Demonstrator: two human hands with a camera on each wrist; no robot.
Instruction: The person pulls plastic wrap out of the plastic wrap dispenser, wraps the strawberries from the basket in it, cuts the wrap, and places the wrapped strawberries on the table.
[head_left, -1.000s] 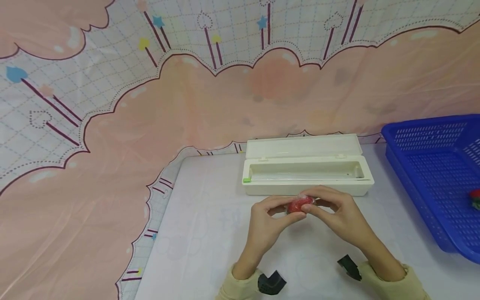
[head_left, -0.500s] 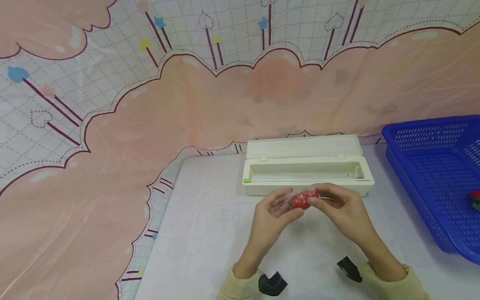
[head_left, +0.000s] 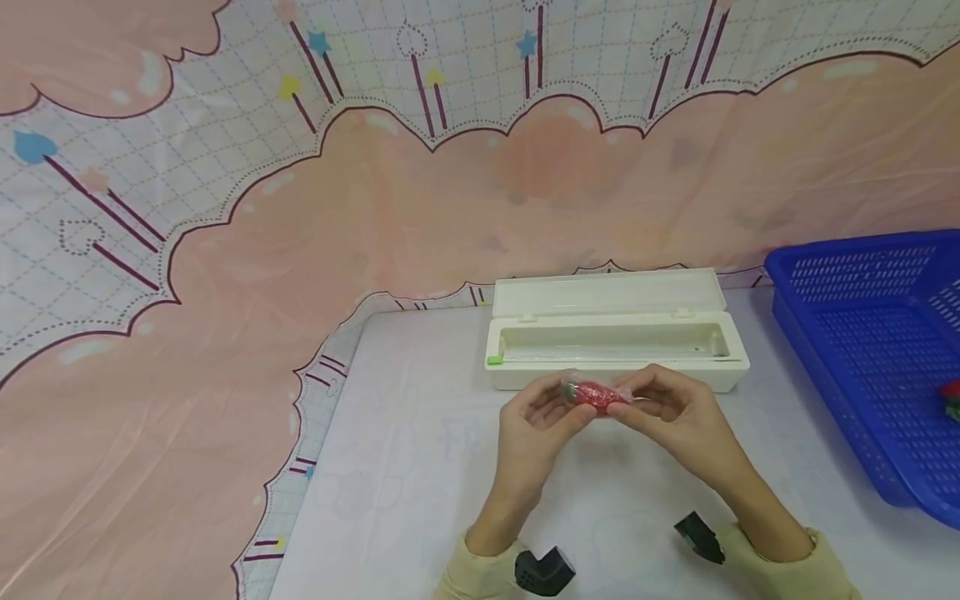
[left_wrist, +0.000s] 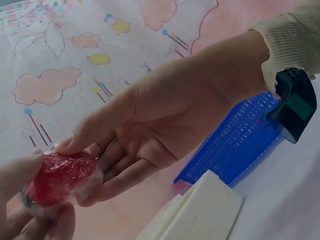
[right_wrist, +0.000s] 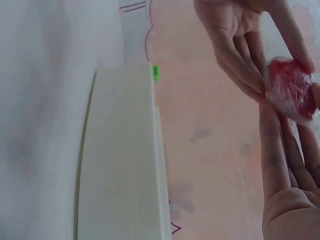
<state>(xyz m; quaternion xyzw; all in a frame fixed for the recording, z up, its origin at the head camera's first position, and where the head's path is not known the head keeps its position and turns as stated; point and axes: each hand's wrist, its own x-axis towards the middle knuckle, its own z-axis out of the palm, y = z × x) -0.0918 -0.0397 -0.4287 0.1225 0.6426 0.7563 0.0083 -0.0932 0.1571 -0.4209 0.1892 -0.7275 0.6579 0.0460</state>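
A red strawberry (head_left: 597,395) with a green top, wrapped in clear cling film, is held in the air by both hands. My left hand (head_left: 531,433) pinches it from the left, near the green end, with the thumb in front. From the right, my right hand (head_left: 678,417) pinches the opposite end, its thumb tip close to the left thumb. Crinkled film shines over the strawberry (left_wrist: 62,177) in the left wrist view. Just behind the hands lies a white cling film dispenser (head_left: 615,377), its lid (head_left: 607,293) tipped back and a green slider (head_left: 494,361) at its left end.
On the right stands a blue perforated basket (head_left: 832,383) holding another strawberry (head_left: 951,398), cut off by the frame edge. A white table (head_left: 405,467) lies under everything. Behind it hangs a peach patterned cloth (head_left: 420,225). Dark wrist devices (head_left: 545,571) sit at both cuffs.
The wrapped strawberry has turned, so its green end now shows at the upper left. The left fingers, loosened from it half a second ago, pinch it again. Dispenser and basket stay put.
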